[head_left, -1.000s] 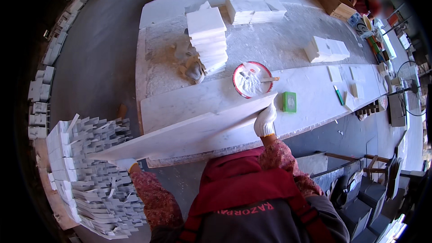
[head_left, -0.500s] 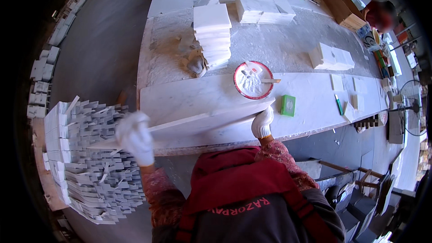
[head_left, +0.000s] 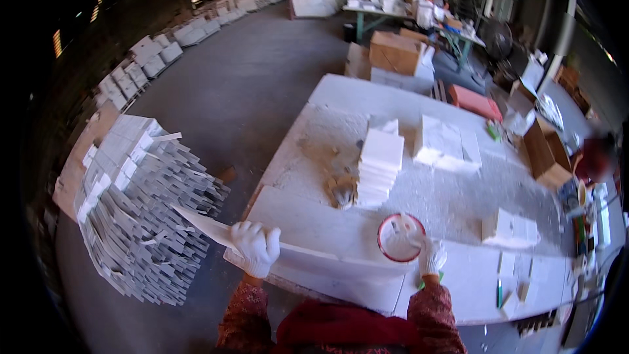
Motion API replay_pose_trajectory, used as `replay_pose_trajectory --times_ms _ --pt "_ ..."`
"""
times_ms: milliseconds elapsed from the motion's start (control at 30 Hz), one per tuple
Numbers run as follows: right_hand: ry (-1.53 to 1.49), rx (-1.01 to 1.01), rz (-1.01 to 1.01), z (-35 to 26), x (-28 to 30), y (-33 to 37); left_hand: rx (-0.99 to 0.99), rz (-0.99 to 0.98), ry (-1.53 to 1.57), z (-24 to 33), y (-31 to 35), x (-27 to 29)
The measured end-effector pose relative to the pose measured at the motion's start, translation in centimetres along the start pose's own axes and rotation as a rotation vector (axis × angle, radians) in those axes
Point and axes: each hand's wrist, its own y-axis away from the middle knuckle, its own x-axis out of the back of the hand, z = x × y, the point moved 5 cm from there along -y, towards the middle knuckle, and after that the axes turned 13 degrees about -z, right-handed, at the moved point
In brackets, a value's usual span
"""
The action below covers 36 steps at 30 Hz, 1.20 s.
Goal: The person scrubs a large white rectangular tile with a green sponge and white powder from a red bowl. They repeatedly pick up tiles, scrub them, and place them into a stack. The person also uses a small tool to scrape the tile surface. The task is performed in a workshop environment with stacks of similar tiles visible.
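My left hand [head_left: 257,247], in a white knit glove, is closed around a long, thin white marble strip [head_left: 204,226]. One end sticks out past the table's left edge toward a stack of strips; the rest runs right along the table's front. Beside a red-rimmed bowl [head_left: 379,246] of white paste, my gloved right hand [head_left: 432,257] is closed at the spot where a putty knife's handle lay over the rim. The handle itself is hidden by the fingers. A green box [head_left: 432,279] shows only partly under that hand.
At left stands a large stack of thin marble strips [head_left: 147,223]. On the dusty table [head_left: 295,213] are a pile of white tiles [head_left: 380,160], more slabs [head_left: 445,144], white blocks [head_left: 510,228] and a green cutter [head_left: 499,294]. Another person [head_left: 595,158] is at far right.
My right hand has left the strip's right end and moved to the bowl's right rim. My left hand still grips the strip. The view has tilted up and swung left.
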Motion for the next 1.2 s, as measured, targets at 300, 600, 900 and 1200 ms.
replay_pose_trajectory --times_ms 300,600,900,1200 --pt "-0.031 -0.028 -0.064 -0.3 0.3 -1.5 0.071 0.012 -0.013 -0.2 0.9 1.7" --pt "-0.454 0.085 -0.252 -1.9 -3.2 -0.7 -0.083 0.061 -0.066 0.3 2.0 0.3" --pt "-0.479 -0.074 -0.394 -2.8 -3.2 -1.1 -0.010 0.048 -0.077 -0.8 2.7 -0.3" --pt "-0.788 -0.025 -0.329 -2.6 2.0 0.7 0.027 0.000 -0.110 -1.2 1.5 -0.9"
